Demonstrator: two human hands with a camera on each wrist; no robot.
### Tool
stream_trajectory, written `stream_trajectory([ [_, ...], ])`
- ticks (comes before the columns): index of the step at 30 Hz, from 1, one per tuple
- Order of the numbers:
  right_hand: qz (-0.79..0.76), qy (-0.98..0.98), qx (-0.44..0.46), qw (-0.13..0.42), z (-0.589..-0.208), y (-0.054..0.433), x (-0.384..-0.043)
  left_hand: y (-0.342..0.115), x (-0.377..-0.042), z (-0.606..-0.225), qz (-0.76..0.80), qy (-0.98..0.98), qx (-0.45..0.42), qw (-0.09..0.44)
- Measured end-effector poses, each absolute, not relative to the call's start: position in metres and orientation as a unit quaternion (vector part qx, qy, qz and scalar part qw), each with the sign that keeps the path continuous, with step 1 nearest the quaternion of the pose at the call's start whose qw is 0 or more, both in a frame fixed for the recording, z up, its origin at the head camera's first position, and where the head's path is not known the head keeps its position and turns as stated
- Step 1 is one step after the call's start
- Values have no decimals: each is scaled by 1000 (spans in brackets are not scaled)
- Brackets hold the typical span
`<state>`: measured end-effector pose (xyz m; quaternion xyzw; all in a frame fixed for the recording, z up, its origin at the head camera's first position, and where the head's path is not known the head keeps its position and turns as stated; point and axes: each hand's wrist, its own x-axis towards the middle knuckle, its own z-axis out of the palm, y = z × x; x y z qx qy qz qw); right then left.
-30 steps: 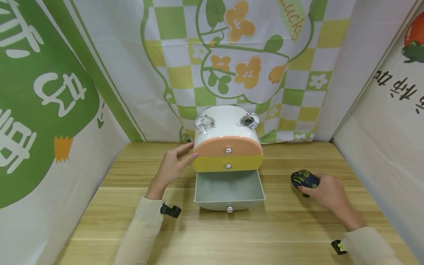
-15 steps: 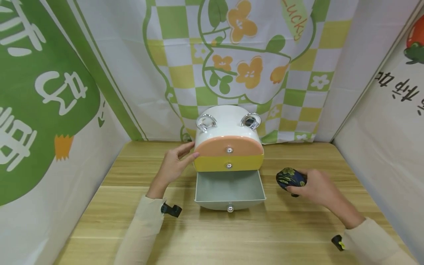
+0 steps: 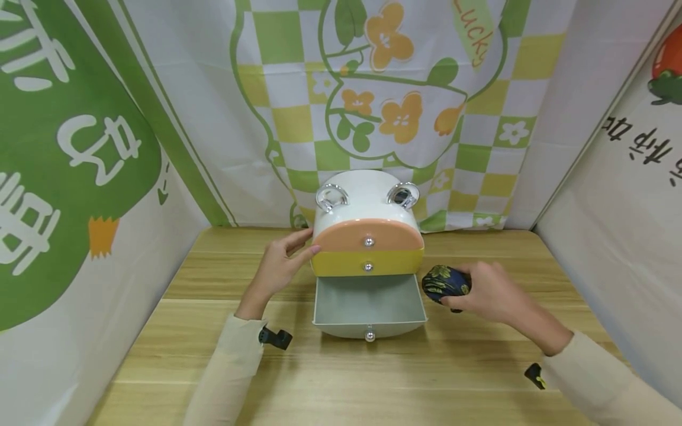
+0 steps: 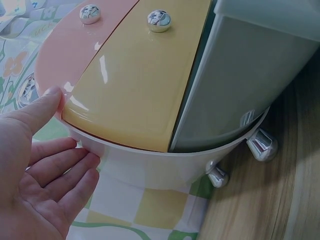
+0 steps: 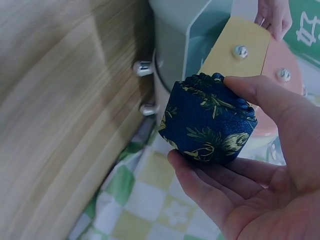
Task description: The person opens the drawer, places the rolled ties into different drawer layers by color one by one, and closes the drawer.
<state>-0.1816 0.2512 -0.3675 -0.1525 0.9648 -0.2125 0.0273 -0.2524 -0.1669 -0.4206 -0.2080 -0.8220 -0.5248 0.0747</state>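
Note:
My right hand [image 3: 492, 293] grips a rolled-up necktie [image 3: 444, 283], dark blue with yellow-green flowers, just right of the pulled-out grey-green drawer [image 3: 367, 299]. In the right wrist view the necktie [image 5: 207, 122] sits between thumb and fingers. That drawer is the lowest of a small white drawer cabinet [image 3: 367, 195]; its peach drawer [image 3: 341, 236] and yellow drawer [image 3: 341, 264] are pushed in. My left hand [image 3: 277, 266] rests against the cabinet's left side. In the left wrist view, the thumb [image 4: 50, 102] touches the front edge and the other fingers lie fairly straight along the side wall.
The cabinet stands on a wooden table [image 3: 330, 384] near a patterned curtain [image 3: 298, 106]. Two chrome ring-shaped ears [image 3: 331, 196] top it, and short chrome feet [image 4: 262, 145] lift it. Printed cloth walls [image 3: 613, 195] enclose the table at the sides.
The right hand has carried the necktie leftward over the table, from well right of the cabinet to beside the drawer. The left hand and the cabinet have stayed in place.

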Motion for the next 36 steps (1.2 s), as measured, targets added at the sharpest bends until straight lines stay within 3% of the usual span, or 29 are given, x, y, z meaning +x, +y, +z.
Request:
stream_trajectory([
  [13, -170, 957, -232, 24, -342, 212, -194, -166, -253, -420, -526, -821, -207, 78],
  [28, -210, 920, -331, 30, -354, 156, -208, -165, -252, -421, -523, -826, -197, 74],
  [36, -232, 911, -337, 43, -369, 143, -210, -166, -252, -422, -526, -824, -198, 77],
])
